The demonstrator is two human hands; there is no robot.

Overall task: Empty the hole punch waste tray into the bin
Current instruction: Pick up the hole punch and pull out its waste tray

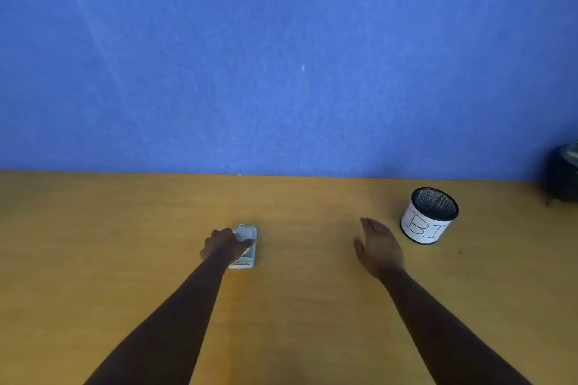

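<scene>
Surface (297, 291): a wooden top, backed by a blue panel (281, 56).
Hole punch (250, 247): a pale grey unit, laid flat on the surface left of centre, long axis running away from the camera; partly covered by the left hand.
Waste tray: cannot be told apart from the punch body at this size.
Left hand (225, 245): placed on top of the hole punch, fingers curled over its near-left part. Grip: closed around the punch as far as can be seen; whether it is lifted cannot be told.
Right hand (380, 247): held above the surface between the punch and the bin, palm down, fingers extended and spread. Grip: fully open, nothing held.
Bin (430, 216): a black mesh cylinder wrapped in white paper with hand-drawn letters, standing upright on the surface, right of the right hand, well apart from the punch.
Dark object (563, 175): at the far right edge, cut off by the frame; not identifiable.
</scene>
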